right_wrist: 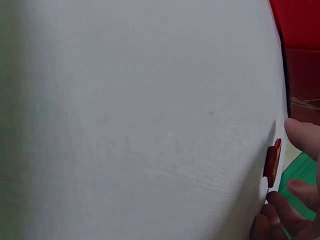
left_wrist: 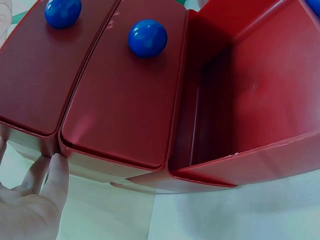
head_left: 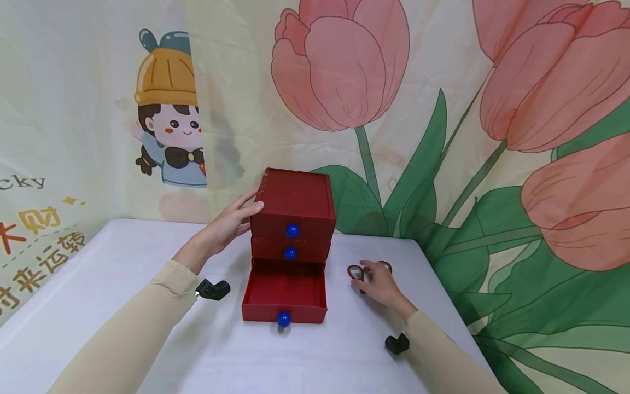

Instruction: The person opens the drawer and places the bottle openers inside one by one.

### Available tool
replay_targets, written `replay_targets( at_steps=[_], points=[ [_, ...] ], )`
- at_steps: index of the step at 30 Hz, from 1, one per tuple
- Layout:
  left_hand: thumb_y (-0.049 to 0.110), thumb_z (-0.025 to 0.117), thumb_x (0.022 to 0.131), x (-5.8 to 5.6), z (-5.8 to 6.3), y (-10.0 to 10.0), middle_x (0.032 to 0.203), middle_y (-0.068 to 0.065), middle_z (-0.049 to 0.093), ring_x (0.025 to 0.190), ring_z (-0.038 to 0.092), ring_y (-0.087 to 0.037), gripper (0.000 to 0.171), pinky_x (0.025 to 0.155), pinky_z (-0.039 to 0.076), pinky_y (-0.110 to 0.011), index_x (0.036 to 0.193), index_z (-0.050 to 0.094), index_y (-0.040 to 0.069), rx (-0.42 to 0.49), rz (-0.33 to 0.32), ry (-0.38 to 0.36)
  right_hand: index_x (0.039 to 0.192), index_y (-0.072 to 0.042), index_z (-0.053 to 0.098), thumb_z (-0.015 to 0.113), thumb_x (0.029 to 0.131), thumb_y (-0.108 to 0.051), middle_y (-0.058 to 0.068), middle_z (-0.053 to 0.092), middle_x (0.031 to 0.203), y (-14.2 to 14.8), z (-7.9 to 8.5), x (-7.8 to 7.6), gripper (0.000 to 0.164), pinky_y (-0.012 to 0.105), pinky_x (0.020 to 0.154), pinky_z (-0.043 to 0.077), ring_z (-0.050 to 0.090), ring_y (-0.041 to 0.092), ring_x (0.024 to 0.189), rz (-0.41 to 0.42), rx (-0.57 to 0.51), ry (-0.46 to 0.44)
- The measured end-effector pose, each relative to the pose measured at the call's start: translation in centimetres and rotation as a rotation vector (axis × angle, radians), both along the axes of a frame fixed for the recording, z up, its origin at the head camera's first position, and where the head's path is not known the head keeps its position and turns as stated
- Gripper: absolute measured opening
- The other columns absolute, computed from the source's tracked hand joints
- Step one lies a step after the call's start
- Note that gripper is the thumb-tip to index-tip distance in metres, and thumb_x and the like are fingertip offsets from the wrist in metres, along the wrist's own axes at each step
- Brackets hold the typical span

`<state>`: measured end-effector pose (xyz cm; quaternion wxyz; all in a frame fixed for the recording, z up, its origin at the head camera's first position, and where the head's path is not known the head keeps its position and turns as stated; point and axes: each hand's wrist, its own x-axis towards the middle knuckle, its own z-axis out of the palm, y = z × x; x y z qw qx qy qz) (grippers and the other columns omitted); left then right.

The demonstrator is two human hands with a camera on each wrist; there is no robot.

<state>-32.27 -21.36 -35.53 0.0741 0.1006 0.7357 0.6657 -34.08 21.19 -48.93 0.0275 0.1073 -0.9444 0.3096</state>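
A dark red chest of drawers (head_left: 294, 194) with blue ball knobs stands on the white table. Its bottom drawer (head_left: 284, 290) is pulled out and holds nothing; the two drawers above are closed. My left hand (head_left: 222, 227) rests against the chest's left side near the top, fingers extended, fingertips (left_wrist: 59, 162) at the wall in the left wrist view. Right of the drawer lies a small thing with two rounded dark red rims (head_left: 355, 272). Over it reaches my right hand (head_left: 379, 283), thumb and fingers apart; it partly covers the thing, whose red edge (right_wrist: 272, 162) shows beside the fingers.
A white cloth covers the table (head_left: 305, 361). Behind it hangs a backdrop (head_left: 236, 109) printed with tulips and a cartoon figure. Black wrist cameras (head_left: 213, 289) sit at both cuffs.
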Motion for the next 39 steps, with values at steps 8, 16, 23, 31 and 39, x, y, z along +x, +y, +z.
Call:
replay_targets(
  at_steps=[8, 16, 23, 31, 39],
  points=[
    [0.052, 0.057, 0.106, -0.1, 0.1, 0.1, 0.176, -0.008, 0.021, 0.158, 0.026, -0.041, 0.082, 0.128, 0.025, -0.061, 0.172, 0.011, 0.038, 0.004, -0.006, 0.002, 0.148, -0.002, 0.06, 0.087, 0.091, -0.021, 0.016, 0.066, 0.128, 0.1, -0.3, -0.8, 0.066, 0.049, 0.098, 0.056, 0.059, 0.029, 0.112, 0.032, 0.023, -0.004],
    [0.053, 0.057, 0.106, -0.1, 0.2, 0.1, 0.176, -0.009, 0.021, 0.158, 0.025, -0.042, 0.082, 0.128, 0.024, -0.062, 0.172, 0.011, 0.037, -0.002, -0.004, 0.001, 0.144, -0.005, 0.065, 0.083, 0.092, -0.007, 0.012, 0.067, 0.125, 0.4, 0.6, -1.2, 0.055, 0.045, 0.096, 0.059, 0.062, 0.025, 0.109, 0.105, 0.009, -0.08],
    [0.055, 0.058, 0.105, -0.1, 0.0, 0.0, 0.176, -0.007, 0.02, 0.158, 0.026, -0.041, 0.085, 0.128, 0.025, -0.061, 0.172, 0.01, 0.038, -0.007, 0.002, 0.007, 0.136, -0.001, 0.07, 0.085, 0.09, -0.007, 0.01, 0.07, 0.118, 0.3, 1.6, -1.3, 0.048, 0.039, 0.091, 0.061, 0.064, 0.022, 0.103, 0.094, 0.059, -0.107],
    [0.055, 0.059, 0.104, 0.1, -0.1, 0.0, 0.177, -0.005, 0.02, 0.158, 0.027, -0.041, 0.086, 0.128, 0.026, -0.059, 0.172, 0.009, 0.039, -0.003, 0.006, 0.009, 0.128, 0.001, 0.073, 0.086, 0.089, -0.006, 0.009, 0.075, 0.111, 0.2, 2.5, -1.1, 0.042, 0.04, 0.091, 0.061, 0.065, 0.022, 0.102, 0.089, 0.032, -0.172],
    [0.053, 0.058, 0.105, -0.2, 0.1, 0.0, 0.174, -0.01, 0.024, 0.158, 0.027, -0.041, 0.084, 0.129, 0.025, -0.058, 0.172, 0.011, 0.036, 0.02, -0.011, -0.011, 0.132, -0.007, 0.074, 0.084, 0.091, -0.008, 0.006, 0.072, 0.114, 0.2, 2.9, -0.6, 0.042, 0.032, 0.08, 0.061, 0.063, 0.021, 0.099, 0.154, -0.059, -0.327]
  ],
)
